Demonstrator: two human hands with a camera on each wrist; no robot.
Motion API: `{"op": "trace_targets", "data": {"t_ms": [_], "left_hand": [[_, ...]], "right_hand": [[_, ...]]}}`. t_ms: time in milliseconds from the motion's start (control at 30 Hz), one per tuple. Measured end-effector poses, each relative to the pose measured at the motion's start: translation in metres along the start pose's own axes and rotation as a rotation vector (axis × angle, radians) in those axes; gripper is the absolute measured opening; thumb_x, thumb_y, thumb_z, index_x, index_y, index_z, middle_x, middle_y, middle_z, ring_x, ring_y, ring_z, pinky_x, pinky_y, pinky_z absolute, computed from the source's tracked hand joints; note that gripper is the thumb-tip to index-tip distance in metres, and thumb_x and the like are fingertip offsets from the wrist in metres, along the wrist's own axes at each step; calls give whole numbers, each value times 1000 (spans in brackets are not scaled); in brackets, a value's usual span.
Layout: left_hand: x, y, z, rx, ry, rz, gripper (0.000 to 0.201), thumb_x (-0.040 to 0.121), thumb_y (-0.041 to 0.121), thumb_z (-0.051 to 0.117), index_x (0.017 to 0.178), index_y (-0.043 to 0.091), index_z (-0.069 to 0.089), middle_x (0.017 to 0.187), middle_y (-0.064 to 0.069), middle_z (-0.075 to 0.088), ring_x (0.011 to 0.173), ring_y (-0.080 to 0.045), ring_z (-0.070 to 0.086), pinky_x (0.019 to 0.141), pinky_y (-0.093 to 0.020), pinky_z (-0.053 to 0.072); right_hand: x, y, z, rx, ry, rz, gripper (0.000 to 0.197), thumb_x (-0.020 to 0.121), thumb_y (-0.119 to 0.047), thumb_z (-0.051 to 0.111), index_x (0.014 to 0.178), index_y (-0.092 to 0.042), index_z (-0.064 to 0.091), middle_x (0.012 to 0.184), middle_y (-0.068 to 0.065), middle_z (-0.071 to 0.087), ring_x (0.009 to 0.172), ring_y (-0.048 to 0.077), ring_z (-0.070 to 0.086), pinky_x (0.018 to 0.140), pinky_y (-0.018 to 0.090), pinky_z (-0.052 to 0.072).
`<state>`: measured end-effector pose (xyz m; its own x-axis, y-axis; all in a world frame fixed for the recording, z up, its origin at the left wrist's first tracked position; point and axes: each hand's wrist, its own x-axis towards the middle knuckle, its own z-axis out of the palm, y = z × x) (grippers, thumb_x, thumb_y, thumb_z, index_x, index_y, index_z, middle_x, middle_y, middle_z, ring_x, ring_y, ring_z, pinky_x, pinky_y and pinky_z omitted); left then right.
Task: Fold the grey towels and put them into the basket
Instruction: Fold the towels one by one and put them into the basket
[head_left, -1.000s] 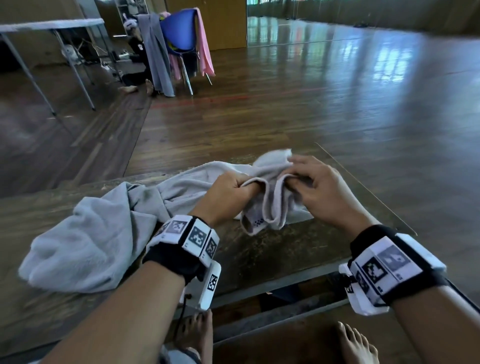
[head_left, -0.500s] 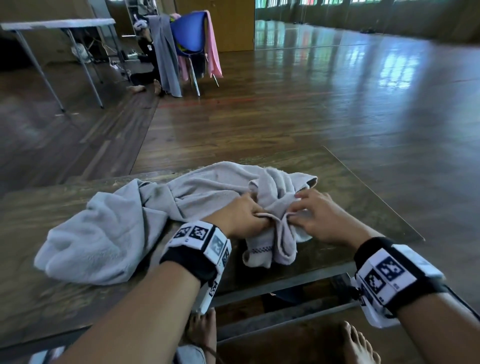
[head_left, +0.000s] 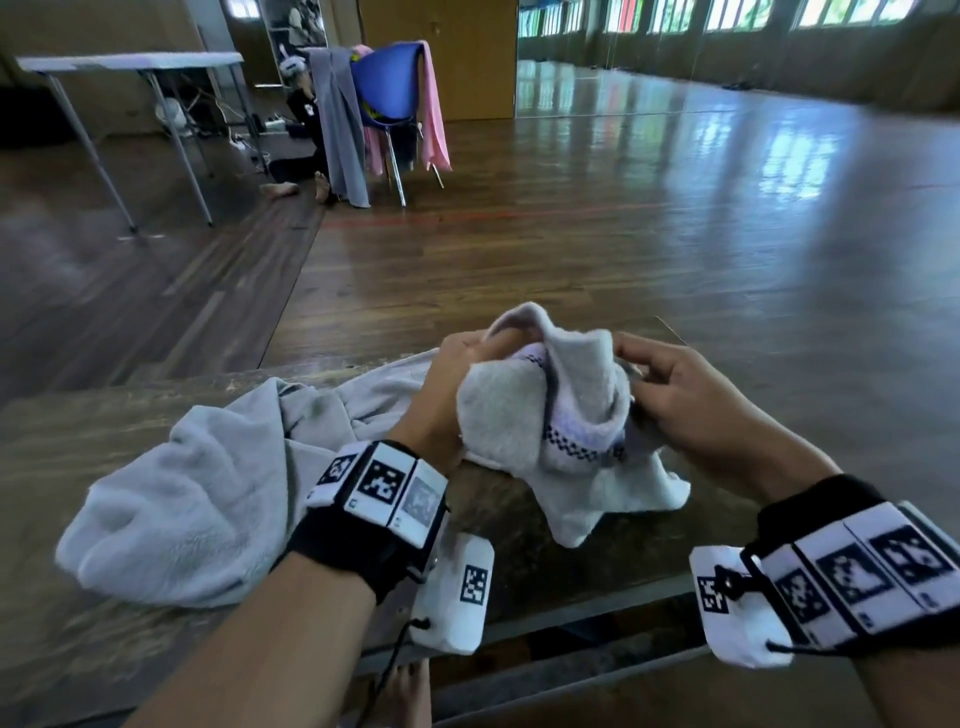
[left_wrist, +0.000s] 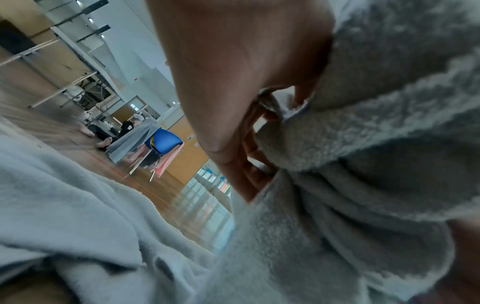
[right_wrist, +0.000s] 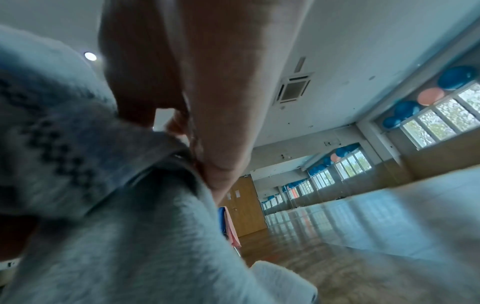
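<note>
A grey towel (head_left: 524, 421) with a dark checkered border is bunched up between my two hands, lifted a little above the wooden table (head_left: 130, 649). My left hand (head_left: 457, 374) grips the bunch from the left, its fingers curled into the cloth (left_wrist: 363, 144). From the right, my right hand (head_left: 670, 395) pinches the towel's hem (right_wrist: 116, 164). More grey towel cloth (head_left: 182, 499) lies crumpled on the table to the left, running on toward my hands. No basket is in view.
The table's front edge (head_left: 571, 618) runs just below my wrists, with my bare feet under it. Beyond lies open wooden floor. Far back left stand a blue chair (head_left: 387, 88) draped with grey and pink cloths, a seated person, and a folding table (head_left: 130, 62).
Both hands have raised the bunched end of the towel off the table and turned it, so the checkered border now faces me. The crumpled cloth on the left has stayed put.
</note>
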<state>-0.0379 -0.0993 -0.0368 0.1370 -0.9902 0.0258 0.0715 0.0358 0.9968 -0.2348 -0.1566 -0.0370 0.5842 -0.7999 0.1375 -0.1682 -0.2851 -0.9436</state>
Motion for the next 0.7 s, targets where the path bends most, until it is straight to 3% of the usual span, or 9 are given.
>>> {"op": "trace_targets", "data": {"t_ms": [100,200,267,367,467,533,567,633,700], "left_hand": [[-4,5,-10,189,-3,-4,31,93,28,64,72,7,72,62,-3,61,59,-11,58,60,-27,47],[12,31,-33,367,7,42,35,98,14,56,68,21,73,55,10,64,54,3,59,58,-12,48],[34,62,-50,482,114,120,28,101,11,51,78,11,67,49,12,59,46,3,53,52,-10,42],[66,108,-74,596,321,273,40,101,27,55,66,10,58,42,10,50,38,-1,41,42,-15,34],[93,133,-107,786,513,341,33,101,21,52,87,-6,66,77,-18,63,70,-22,58,65,-33,46],[96,137,-133,1089,625,221,30,100,13,45,104,-7,67,104,-28,66,97,-38,63,82,-44,48],[94,134,-145,1215,646,159,29,100,10,44,104,-7,67,106,-29,66,101,-42,63,83,-45,47],[84,119,-161,1358,598,36,25,99,8,46,93,-4,67,97,-26,67,93,-38,66,78,-42,50],[76,99,-167,1286,557,-35,20,99,12,51,89,3,65,85,-16,66,75,-30,67,65,-37,54]], "right_hand": [[5,-3,0,-72,-5,15,18,98,-4,59,105,-4,75,77,6,71,67,11,59,59,20,49],[43,-24,5,-146,-1,-50,18,96,-1,62,107,-2,77,84,1,73,73,9,60,65,26,51],[87,-49,7,-270,83,-205,17,95,-6,66,103,4,76,85,5,67,76,10,51,67,27,43],[150,-89,5,-387,197,-395,25,96,-18,68,96,6,74,82,9,67,76,8,51,68,25,40],[195,-105,-7,-580,250,-424,13,97,-19,65,96,-11,75,90,0,66,84,10,58,84,26,47],[208,-99,-15,-738,316,-352,15,95,-16,66,104,-16,78,99,-1,69,98,16,61,97,30,45],[210,-93,-16,-773,347,-315,16,95,-17,68,107,-17,78,105,1,72,101,21,64,100,33,47],[209,-78,-15,-787,388,-278,18,94,-20,70,109,-19,79,113,5,75,105,27,67,98,42,53],[206,-62,-7,-784,405,-270,17,94,-20,68,106,-21,80,111,6,76,100,29,69,93,44,57]]}}
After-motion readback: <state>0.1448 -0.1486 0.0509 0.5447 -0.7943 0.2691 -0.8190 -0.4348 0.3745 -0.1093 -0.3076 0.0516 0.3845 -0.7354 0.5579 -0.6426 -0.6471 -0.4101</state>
